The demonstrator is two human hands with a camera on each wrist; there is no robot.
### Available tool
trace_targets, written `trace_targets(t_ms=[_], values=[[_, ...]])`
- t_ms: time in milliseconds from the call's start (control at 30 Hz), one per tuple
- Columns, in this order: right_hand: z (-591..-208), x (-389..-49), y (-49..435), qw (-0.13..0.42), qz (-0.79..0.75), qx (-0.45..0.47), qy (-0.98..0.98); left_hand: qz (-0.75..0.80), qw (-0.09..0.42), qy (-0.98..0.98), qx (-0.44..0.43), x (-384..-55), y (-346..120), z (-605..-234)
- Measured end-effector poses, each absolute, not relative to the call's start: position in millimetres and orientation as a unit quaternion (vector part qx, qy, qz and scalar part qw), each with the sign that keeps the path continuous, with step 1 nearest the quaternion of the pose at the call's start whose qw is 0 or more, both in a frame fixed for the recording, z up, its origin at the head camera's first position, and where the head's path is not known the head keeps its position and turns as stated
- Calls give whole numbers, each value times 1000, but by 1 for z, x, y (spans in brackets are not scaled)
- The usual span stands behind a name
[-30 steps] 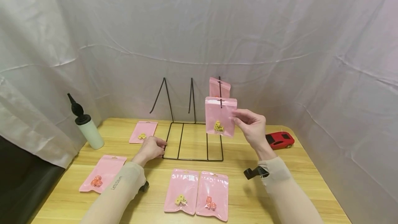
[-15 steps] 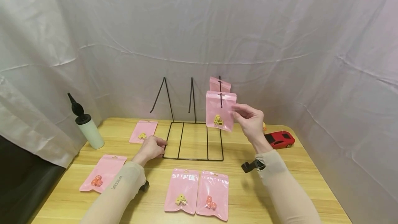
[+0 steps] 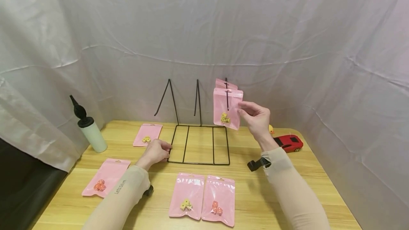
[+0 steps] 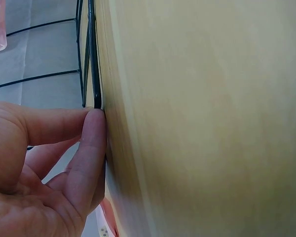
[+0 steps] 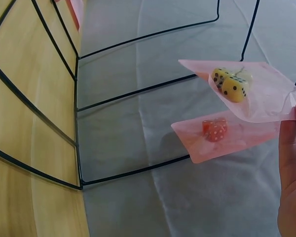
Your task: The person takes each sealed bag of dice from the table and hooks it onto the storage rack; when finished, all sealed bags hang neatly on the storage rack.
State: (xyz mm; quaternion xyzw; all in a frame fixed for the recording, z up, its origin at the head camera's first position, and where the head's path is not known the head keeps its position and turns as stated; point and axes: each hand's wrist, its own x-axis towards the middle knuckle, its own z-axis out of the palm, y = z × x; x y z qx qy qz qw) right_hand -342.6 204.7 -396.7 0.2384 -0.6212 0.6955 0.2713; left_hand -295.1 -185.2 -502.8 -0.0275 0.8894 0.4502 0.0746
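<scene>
A black wire display rack (image 3: 198,163) with upright hooks stands at the back of the table. My left hand (image 3: 156,152) pinches the left side of its base between thumb and finger, as the left wrist view shows closely. My right hand (image 3: 256,119) pinches the right edge of a pink zip pouch (image 3: 219,103) holding yellow dice (image 5: 232,90). The rightmost hook passes through that pouch's hang hole, its tip showing in front. Behind it on the same hook hangs another pink pouch (image 3: 220,83), with red dice (image 5: 215,130) visible in the right wrist view.
Two pink pouches, one with yellow dice (image 3: 186,205) and one with red dice (image 3: 216,208), lie in front. Two more pouches (image 3: 110,173) lie at left. A pale pump bottle (image 3: 93,136) stands far left. A red toy car (image 3: 290,143) and a yellow toy (image 3: 271,129) sit right.
My right hand has raised the yellow-dice pouch and slid it back along the hook, closer to the pouch behind. The left hand has stayed on the rack base.
</scene>
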Motion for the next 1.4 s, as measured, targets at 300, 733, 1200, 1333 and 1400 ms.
trace_targets(t_ms=[300, 733, 1200, 1333, 1400], values=[[-397, -351, 201, 274, 683, 224, -639, 450, 72, 890, -24, -295, -186, -503], [-397, -358, 192, 280, 668, 186, -664, 455, 78, 887, -30, -296, -186, -504], [-401, -357, 197, 272, 633, 169, -705, 455, 73, 887, -26, -296, -186, -504], [-403, -355, 201, 256, 635, 171, -709, 455, 72, 887, -26, -298, -187, -505], [-405, -353, 203, 245, 632, 170, -715, 456, 72, 887, -28, -298, -186, -505]])
